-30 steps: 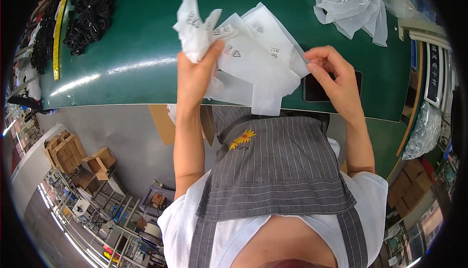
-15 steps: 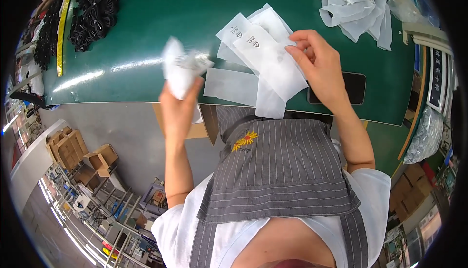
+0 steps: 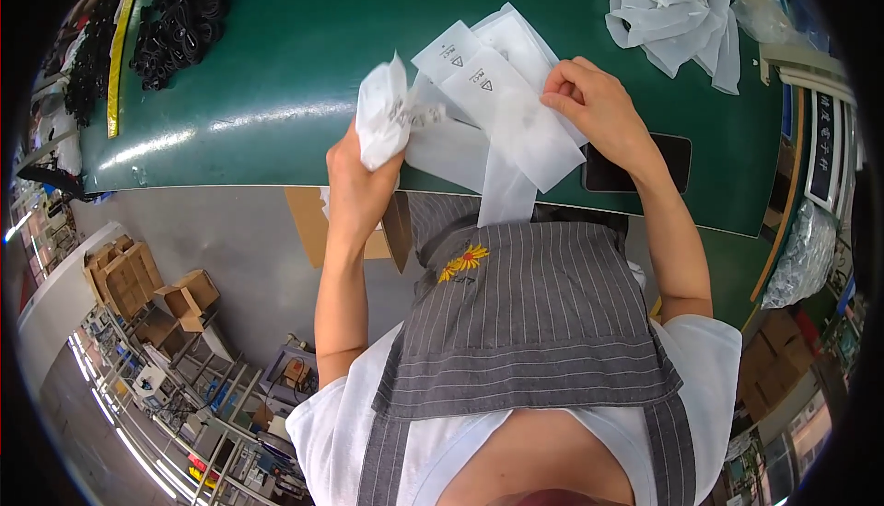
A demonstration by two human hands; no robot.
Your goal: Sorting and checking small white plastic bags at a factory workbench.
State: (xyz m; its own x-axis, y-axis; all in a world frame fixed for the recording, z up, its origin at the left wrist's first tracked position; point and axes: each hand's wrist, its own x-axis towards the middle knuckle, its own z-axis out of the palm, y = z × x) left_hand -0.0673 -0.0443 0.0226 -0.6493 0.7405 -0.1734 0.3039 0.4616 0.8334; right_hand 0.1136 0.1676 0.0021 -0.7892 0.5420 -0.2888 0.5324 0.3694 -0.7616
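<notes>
In my left hand is a crumpled bunch of white translucent bags, gripped from below and held up over the table's near edge. Its right side overlaps the flat bags in view. Several flat translucent bags, some with small dark print, lie fanned and overlapping on the green table. My right hand is at their right side, its thumb and fingertips pinched together at the edge of the upper bag.
A dark phone lies beside my right wrist. More crumpled bags are heaped at the far right. Coiled black cables lie far left near a yellow strip. A cardboard box stands below the table edge.
My left hand has moved right with the crumpled bags, closer to the flat ones. The fingers of my right hand have curled in more, staying near the same spot.
</notes>
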